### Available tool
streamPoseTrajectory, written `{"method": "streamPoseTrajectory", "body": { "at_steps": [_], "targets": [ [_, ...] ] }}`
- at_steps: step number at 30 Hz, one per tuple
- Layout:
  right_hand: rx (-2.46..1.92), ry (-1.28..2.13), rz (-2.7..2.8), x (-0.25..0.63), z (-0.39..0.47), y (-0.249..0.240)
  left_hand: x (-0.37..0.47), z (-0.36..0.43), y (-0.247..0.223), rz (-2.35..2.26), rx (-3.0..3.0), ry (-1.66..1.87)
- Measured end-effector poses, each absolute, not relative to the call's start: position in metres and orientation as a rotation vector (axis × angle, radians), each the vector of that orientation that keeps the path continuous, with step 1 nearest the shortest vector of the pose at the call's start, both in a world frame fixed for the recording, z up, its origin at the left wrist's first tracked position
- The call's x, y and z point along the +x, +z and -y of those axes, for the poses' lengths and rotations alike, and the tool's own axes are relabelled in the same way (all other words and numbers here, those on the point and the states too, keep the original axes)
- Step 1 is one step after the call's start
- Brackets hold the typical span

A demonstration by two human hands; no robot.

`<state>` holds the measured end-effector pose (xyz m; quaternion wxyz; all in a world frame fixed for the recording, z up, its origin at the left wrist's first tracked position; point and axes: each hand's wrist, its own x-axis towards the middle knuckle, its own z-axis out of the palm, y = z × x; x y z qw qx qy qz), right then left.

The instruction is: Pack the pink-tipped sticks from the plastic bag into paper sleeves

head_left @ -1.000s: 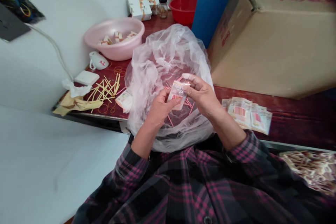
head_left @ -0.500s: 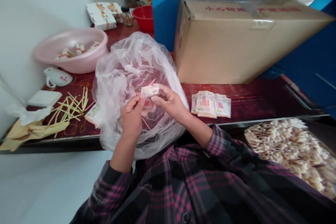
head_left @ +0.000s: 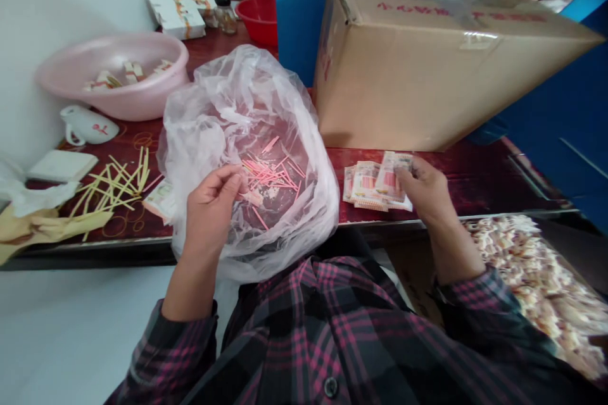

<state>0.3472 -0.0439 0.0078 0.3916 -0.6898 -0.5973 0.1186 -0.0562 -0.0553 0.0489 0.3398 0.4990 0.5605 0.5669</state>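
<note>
Pink sticks (head_left: pixel 270 174) lie loose with pale crumbs inside a clear plastic bag (head_left: pixel 194 120) spread open on the dark red table. My left hand (head_left: pixel 211 205) is over the bag's left side, fingers pinched together; what they hold, if anything, I cannot make out. My right hand (head_left: pixel 425 186) grips a small printed packet (head_left: pixel 387 180) with pink contents, at the right end of a group of similar packets (head_left: pixel 365 182) near the table's front edge.
Behind the packets stands a large cardboard box (head_left: pixel 389 82). To the left are a pink basin (head_left: pixel 156 85), a white mug (head_left: pixel 90 126), yellow sticks (head_left: pixel 114 183) and a white case (head_left: pixel 64 166). A red bowl (head_left: pixel 259 19) sits at the back. Pale bundles (head_left: pixel 546 285) fill the lower right.
My right hand has moved from above the bag to the packets on the right, carrying the small packet. My left hand has let go of it and shifted slightly left. The view has shifted a little.
</note>
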Motion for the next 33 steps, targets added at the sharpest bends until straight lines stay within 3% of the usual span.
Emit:
{"method": "streamPoseTrajectory", "body": {
  "at_steps": [6, 12, 16, 21, 33],
  "targets": [
    [-2.078, -0.119, 1.718, 0.343, 0.042, -0.015, -0.071, 0.06, 0.05, -1.521, 1.307, 1.524],
    [-1.618, -0.082, 1.818, 0.315, 0.047, 0.027, -0.146, 0.065, 0.043, -1.946, 1.481, 1.639],
    [-1.249, 0.119, 1.862, 0.265, 0.044, 0.026, -0.195, 0.057, 0.029, -2.44, 1.731, 1.087],
    [-0.959, 0.223, 1.975, 0.214, 0.042, 0.013, -0.203, 0.043, 0.018, -2.56, 1.794, 0.425],
    [-0.85, 0.398, 2.0, 0.194, 0.042, 0.006, -0.216, 0.02, 0.011, -2.586, 1.671, 0.456]
  ]
}}
